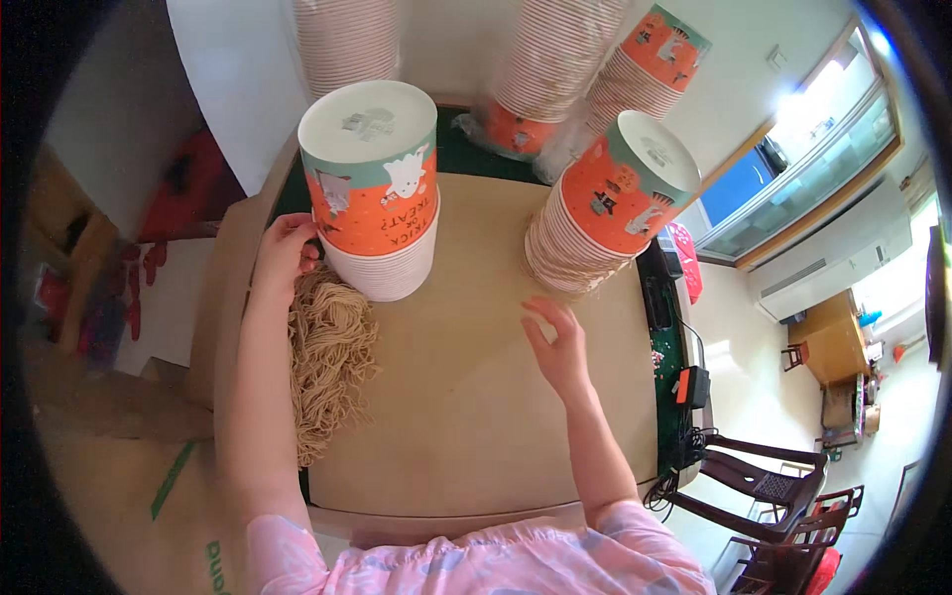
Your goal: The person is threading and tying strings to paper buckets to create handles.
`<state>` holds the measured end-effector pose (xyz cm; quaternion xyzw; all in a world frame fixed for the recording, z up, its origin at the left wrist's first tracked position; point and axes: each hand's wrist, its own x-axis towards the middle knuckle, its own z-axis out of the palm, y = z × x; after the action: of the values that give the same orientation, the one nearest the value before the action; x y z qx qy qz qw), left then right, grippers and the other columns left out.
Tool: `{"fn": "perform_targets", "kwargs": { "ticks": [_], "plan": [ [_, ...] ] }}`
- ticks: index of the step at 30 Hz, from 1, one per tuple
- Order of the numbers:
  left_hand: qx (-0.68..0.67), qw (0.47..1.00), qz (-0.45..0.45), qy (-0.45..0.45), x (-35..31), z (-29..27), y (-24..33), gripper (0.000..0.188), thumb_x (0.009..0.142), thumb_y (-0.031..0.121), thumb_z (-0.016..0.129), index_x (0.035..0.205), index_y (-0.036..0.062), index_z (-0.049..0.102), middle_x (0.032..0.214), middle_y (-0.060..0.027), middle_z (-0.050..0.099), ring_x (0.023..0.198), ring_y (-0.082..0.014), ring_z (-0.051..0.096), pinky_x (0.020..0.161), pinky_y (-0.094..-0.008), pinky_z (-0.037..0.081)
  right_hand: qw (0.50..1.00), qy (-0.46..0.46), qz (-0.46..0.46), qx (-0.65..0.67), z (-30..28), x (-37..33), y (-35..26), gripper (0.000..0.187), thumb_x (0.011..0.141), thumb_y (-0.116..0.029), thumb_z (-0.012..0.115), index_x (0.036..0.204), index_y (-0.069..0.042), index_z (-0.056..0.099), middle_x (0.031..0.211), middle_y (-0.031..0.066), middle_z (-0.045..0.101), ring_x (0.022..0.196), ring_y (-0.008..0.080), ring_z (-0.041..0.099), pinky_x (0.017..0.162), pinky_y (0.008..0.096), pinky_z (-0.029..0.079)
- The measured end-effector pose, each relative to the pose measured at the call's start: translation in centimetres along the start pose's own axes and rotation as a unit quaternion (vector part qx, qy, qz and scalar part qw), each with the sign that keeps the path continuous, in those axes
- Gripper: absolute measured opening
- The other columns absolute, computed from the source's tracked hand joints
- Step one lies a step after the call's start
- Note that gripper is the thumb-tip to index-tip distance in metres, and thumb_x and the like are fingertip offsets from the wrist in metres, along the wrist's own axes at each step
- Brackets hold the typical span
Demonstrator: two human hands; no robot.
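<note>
A tall stack of upside-down paper buckets point(372, 198), orange and green with ghost pictures, stands at the far left of the board. My left hand point(288, 253) is at its left side, just above a heap of beige cords point(332, 362); its fingers are curled together, and what they hold, if anything, I cannot make out. A second stack of the same paper buckets point(615, 203) leans at the far right, with beige cord along its lower rims. Just in front of that stack is my right hand point(558, 347), thumb and fingers apart with nothing between them.
A tan board point(466, 416) covers the green table. Behind it rise more bucket stacks in clear plastic point(555, 59). Along the right edge lie a black power adapter point(692, 387) and cables. Dark wooden chairs point(764, 491) stand to the right, a cardboard box point(129, 476) at left.
</note>
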<state>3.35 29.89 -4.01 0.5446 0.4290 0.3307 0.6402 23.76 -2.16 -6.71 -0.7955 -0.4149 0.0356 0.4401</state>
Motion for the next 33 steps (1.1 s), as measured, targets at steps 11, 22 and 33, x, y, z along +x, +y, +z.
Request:
{"fn": "perform_targets", "kwargs": {
  "ticks": [11, 22, 33],
  "plan": [
    [0.0, 1.0, -0.001, 0.007, 0.7, 0.1, 0.1, 0.014, 0.085, 0.015, 0.065, 0.097, 0.0081, 0.063, 0.078, 0.0023, 0.061, 0.058, -0.0052, 0.052, 0.049, -0.02, 0.042, 0.903, -0.058, 0.18, 0.385, 9.7, 12.8, -4.9, 0.022, 0.088, -0.02, 0.064, 0.096, 0.001, 0.065, 0.078, 0.0028, 0.062, 0.068, 0.0103, 0.055, 0.062, 0.0246, 0.045],
    [-0.02, 0.999, -0.04, -0.008, 0.6, 0.1, 0.7, 0.011, 0.086, 0.015, 0.064, 0.094, 0.0086, 0.064, 0.07, 0.0047, 0.057, 0.055, -0.0042, 0.05, 0.048, -0.0199, 0.04, 0.896, -0.099, 0.195, 0.386, 8.6, 14.2, -6.1, 0.017, 0.089, -0.018, 0.063, 0.095, -0.003, 0.062, 0.082, 0.0013, 0.061, 0.071, 0.0097, 0.056, 0.068, 0.0244, 0.048],
    [-0.099, 0.992, 0.033, -0.072, -0.4, 0.1, 3.8, 0.014, 0.087, 0.014, 0.062, 0.098, 0.0059, 0.063, 0.074, 0.004, 0.06, 0.056, -0.0044, 0.051, 0.051, -0.0207, 0.042, 0.834, -0.13, 0.212, 0.493, 6.3, 15.2, -8.5, 0.014, 0.091, -0.019, 0.061, 0.091, -0.005, 0.062, 0.075, -0.002, 0.058, 0.066, 0.0072, 0.054, 0.061, 0.0236, 0.044]
  ]
}}
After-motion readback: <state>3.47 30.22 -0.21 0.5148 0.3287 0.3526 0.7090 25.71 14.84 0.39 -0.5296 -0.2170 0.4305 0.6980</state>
